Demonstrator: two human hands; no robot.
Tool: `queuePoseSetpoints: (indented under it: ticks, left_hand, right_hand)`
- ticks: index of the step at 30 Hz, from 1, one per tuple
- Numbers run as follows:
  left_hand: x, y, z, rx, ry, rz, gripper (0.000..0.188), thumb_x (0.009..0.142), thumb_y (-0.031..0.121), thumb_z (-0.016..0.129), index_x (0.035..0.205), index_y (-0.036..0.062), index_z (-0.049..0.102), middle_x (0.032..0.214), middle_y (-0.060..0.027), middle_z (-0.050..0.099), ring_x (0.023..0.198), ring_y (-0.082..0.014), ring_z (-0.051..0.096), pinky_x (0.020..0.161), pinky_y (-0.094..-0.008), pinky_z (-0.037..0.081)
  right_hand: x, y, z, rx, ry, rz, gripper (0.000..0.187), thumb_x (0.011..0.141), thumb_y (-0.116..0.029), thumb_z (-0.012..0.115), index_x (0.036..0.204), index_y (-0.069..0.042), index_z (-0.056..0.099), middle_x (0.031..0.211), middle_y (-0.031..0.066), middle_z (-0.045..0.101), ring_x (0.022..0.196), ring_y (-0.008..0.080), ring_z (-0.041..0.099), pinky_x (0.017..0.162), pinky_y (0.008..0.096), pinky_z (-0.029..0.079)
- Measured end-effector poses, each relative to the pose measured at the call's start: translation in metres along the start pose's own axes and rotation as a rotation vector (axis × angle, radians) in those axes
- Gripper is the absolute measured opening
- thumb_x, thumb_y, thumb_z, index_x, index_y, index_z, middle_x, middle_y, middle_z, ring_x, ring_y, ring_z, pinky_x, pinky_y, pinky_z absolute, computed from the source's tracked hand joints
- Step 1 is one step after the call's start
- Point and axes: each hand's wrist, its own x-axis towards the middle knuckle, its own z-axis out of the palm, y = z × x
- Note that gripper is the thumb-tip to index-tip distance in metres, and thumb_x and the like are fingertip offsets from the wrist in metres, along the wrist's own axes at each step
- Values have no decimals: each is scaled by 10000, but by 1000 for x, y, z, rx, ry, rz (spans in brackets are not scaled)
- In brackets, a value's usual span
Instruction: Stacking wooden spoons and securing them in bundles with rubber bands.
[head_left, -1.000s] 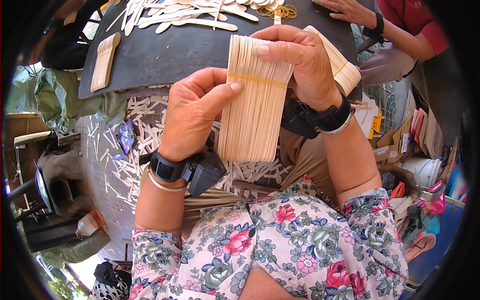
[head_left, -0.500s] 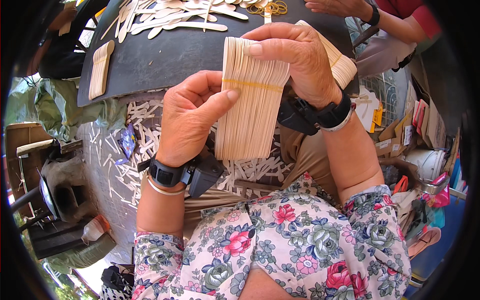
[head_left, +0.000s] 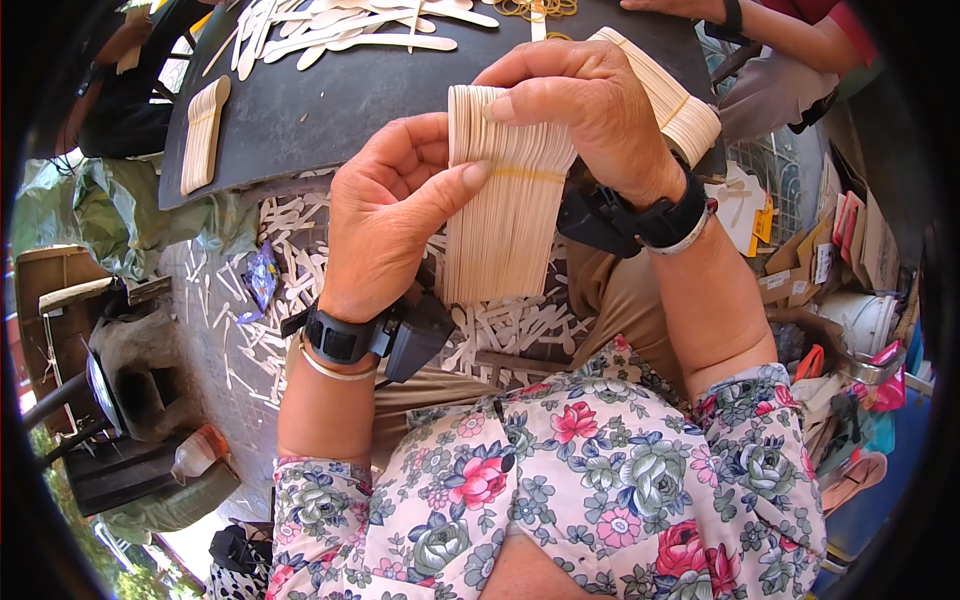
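Holding a banded bundle of wooden sticks between two hands

Both hands have hold of the bundle, raised in front of the person's body; seen from above, it overlaps the near edge of a dark table. The pale sticks stand packed side by side, and a yellow rubber band crosses them above the middle.

The left hand grips from the left side, its thumb laid on the near face with the tip at the band. Its fingers are curled, and their tips go out of sight at the bundle's edge. The right hand holds the upper right part, thumb pressed on the face above the band and forefinger reaching across the top end. Each grip is parted only as far as the sticks between allow; how firmly they squeeze, I cannot tell.

On the table, a smaller banded bundle lies near the left edge, and another bundle rests just beyond the right hand. Loose wooden pieces are heaped at the far side, near a tangle of yellow bands. More pieces litter the floor below, a blue wrapper among them. At the upper right, a co-worker's forearm comes in beside the table.
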Motion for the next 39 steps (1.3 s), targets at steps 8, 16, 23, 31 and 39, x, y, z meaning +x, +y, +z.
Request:
queuePoseSetpoints:
  ticks: [8, 16, 23, 31, 39]
  left_hand:
    - [1, 3, -3, 45, 21, 44, 327, 847, 11, 695, 1145, -44, 574, 1019, -93, 674, 916, -125, 644, 814, -243, 524]
    - [-2, 5, -1, 56, 46, 67, 303, 828, -4, 706, 1103, -41, 583, 1002, -88, 674, 906, -120, 645, 812, -238, 527]
    - [-1, 4, -3, 78, 27, 71, 326, 803, -27, 718, 1100, -36, 583, 978, -78, 666, 879, -109, 633, 798, -236, 526]
    - [-1, 4, -4, 80, 28, 105, 342, 787, -24, 733, 1095, -38, 585, 961, -73, 660, 868, -106, 622, 777, -231, 523]
    - [-1, 1, -3, 121, 43, 149, 359, 789, -50, 722, 1118, -47, 577, 987, -83, 659, 909, -123, 629, 814, -249, 540]
  right_hand:
    - [-4, -3, 0, -143, -76, -37, 232, 751, -188, 660, 870, 4, 714, 765, 39, 658, 719, 97, 594, 657, 226, 465]
    - [-6, -9, 4, -195, -109, -58, 229, 760, -177, 659, 905, -5, 704, 803, 32, 652, 749, 90, 596, 683, 223, 465]
    - [-7, -11, 3, -193, -123, -44, 227, 750, -175, 665, 899, -7, 702, 800, 30, 656, 745, 92, 603, 686, 220, 475]
    - [-4, -8, 1, -182, -130, -62, 231, 743, -178, 674, 898, -10, 707, 797, 34, 670, 746, 91, 607, 685, 220, 477]
    - [-1, -3, -1, -184, -158, -118, 198, 767, -154, 665, 897, -12, 709, 801, 30, 676, 739, 88, 609, 672, 216, 476]
